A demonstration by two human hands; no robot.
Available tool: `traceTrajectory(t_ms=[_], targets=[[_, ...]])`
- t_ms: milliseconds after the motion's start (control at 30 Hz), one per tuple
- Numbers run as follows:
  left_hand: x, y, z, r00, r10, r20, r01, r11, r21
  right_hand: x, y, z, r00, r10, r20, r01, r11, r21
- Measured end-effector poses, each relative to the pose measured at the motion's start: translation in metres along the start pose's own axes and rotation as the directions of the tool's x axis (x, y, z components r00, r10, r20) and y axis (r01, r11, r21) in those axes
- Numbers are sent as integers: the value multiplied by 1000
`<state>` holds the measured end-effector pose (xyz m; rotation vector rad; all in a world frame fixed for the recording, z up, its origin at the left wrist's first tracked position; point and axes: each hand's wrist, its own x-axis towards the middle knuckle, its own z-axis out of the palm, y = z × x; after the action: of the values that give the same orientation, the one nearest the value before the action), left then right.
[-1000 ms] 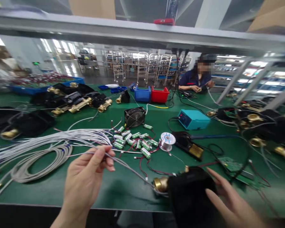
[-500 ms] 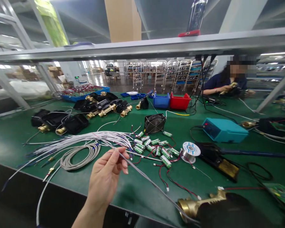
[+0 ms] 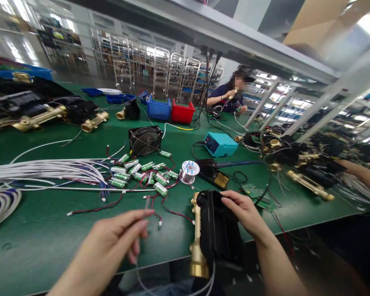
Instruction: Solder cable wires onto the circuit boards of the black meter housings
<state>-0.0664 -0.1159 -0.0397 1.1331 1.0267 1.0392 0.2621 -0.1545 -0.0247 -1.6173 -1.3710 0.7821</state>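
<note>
My right hand (image 3: 246,211) grips the upper rim of an open black plastic housing (image 3: 223,234), tilted on edge at the bench front. A brass pipe body (image 3: 197,242) is fixed along the housing's left side. To the left, my left hand (image 3: 117,238) is closed in a pinch on a thin grey cable (image 3: 140,279). The cable loops down below the bench edge and back up to the housing. Beyond my hands lie several green-and-white batteries (image 3: 160,189) with red and black leads. A solder spool (image 3: 189,172) stands right of them.
White wires (image 3: 64,170) and a coiled cable (image 3: 1,205) lie left. A small fan (image 3: 145,140), blue bin (image 3: 158,109), red bin (image 3: 183,112) and teal soldering station (image 3: 221,144) stand behind. Another person's arm (image 3: 362,174) reaches in at right; a co-worker (image 3: 225,94) sits across.
The view has swung right. My right hand has come into view, holding the black housing, which has been raised and tilted. My left hand has moved nearer the bench edge, still pinching the cable.
</note>
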Motion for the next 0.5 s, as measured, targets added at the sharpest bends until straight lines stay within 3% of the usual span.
traceTrajectory(t_ms=[33,67,133,300,500], targets=[[-2,-9,15,978,-97,185,85,994,69,4,3,3,1000,-1,4,1,1000,9],[-4,-18,29,952,-142,270,116,987,111,8,6,5,1000,-2,8,2,1000,16],[-8,-34,50,922,-185,340,128,975,184,15,10,8,1000,-1,17,1,1000,24],[-9,-43,69,877,-177,446,34,950,311,21,4,13,999,5,47,-5,1000,11],[-7,-40,72,895,-47,444,-103,946,308,21,-17,20,996,-16,84,19,999,-31]])
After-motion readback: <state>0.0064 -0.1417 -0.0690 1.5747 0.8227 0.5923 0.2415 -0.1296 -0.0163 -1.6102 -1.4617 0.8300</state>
